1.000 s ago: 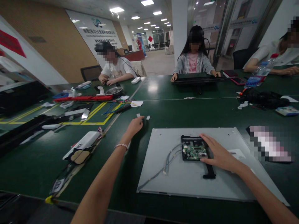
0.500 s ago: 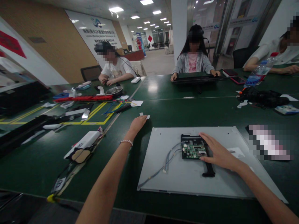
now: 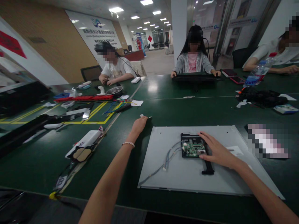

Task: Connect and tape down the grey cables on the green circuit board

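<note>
My left hand, with a beaded bracelet at the wrist, reaches over the green table beyond the panel's far left corner. Its fingers are closed around a small white piece, whose ends stick out past them; the fingertips are partly hidden. A pale grey flat panel lies before me. On it sits a black plastic bracket carrying a green circuit board, with grey cables running off to the left. My right hand grips the bracket's right side, thumb at the near corner and fingers at the far one.
Left of me lies a white battery-like pack with wires. Farther left are black parts, red strips and a metal bowl. A blurred-out flat object, black cables and a bottle lie right. Several people sit opposite.
My left hand has shifted slightly right, and the white piece has turned so less of its right end shows. My right hand stays on the bracket.
</note>
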